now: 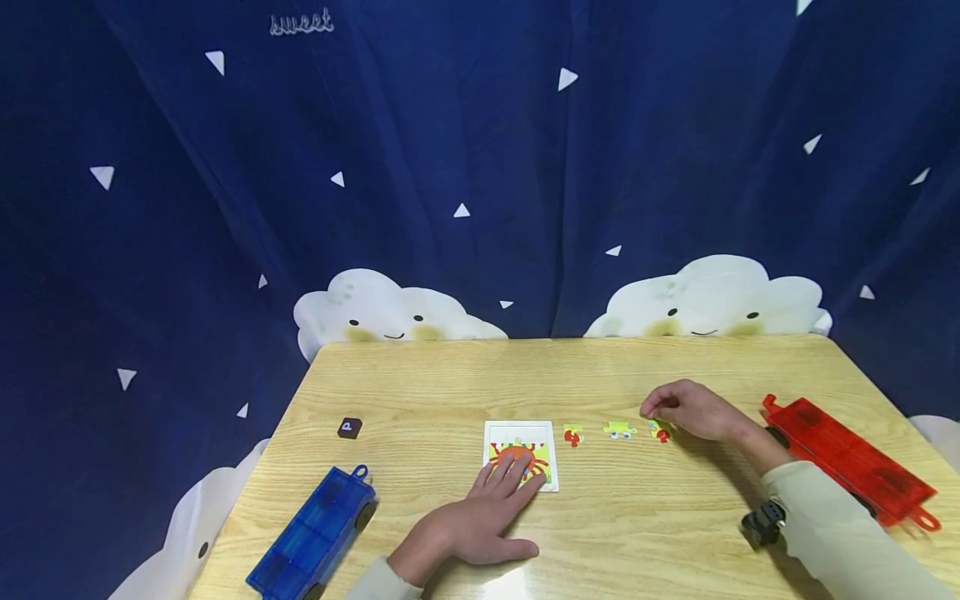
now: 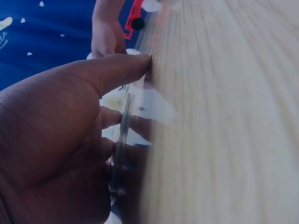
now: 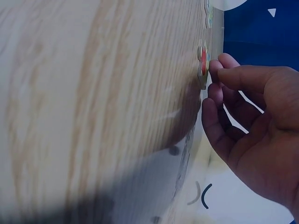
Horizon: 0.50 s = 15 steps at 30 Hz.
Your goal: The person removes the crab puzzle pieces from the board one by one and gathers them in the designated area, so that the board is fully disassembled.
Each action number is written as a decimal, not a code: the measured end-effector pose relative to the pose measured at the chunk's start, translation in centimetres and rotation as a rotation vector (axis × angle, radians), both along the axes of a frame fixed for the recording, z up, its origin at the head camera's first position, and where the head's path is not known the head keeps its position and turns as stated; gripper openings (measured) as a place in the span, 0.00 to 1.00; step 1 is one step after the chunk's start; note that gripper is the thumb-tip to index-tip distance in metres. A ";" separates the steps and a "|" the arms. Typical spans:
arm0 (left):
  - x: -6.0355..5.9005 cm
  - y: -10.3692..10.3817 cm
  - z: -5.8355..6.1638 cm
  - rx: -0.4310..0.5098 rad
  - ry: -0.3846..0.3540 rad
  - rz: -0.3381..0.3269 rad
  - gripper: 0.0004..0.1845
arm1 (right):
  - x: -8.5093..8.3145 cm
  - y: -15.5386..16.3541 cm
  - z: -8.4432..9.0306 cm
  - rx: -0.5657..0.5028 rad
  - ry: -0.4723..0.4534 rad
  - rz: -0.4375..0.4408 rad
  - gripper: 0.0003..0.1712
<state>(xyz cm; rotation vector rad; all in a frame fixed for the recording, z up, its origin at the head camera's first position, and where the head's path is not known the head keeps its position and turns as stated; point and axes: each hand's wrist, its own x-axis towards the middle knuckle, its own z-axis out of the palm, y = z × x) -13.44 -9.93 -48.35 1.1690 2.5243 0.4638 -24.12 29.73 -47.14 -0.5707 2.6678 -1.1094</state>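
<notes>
My left hand flat, fingers straight on the crab puzzle board mid-worktop, my right hand arched, fingers pinching a puzzle piece right of the board

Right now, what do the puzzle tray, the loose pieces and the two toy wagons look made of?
Puzzle tray: thin stiff card or board with a printed face, by its flat edge. Loose pieces: the same printed card, likely. Blue wagon and red wagon: glossy see-through plastic. Table: wood grain, perhaps laminate.
</notes>
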 end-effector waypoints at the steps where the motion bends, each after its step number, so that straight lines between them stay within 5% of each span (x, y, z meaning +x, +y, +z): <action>1: 0.0 0.0 0.0 0.000 -0.002 0.001 0.47 | 0.0 0.0 0.0 0.001 0.003 0.002 0.07; 15: 0.1 0.0 0.0 0.013 0.008 -0.006 0.46 | 0.2 -3.0 1.4 -0.023 0.040 -0.004 0.06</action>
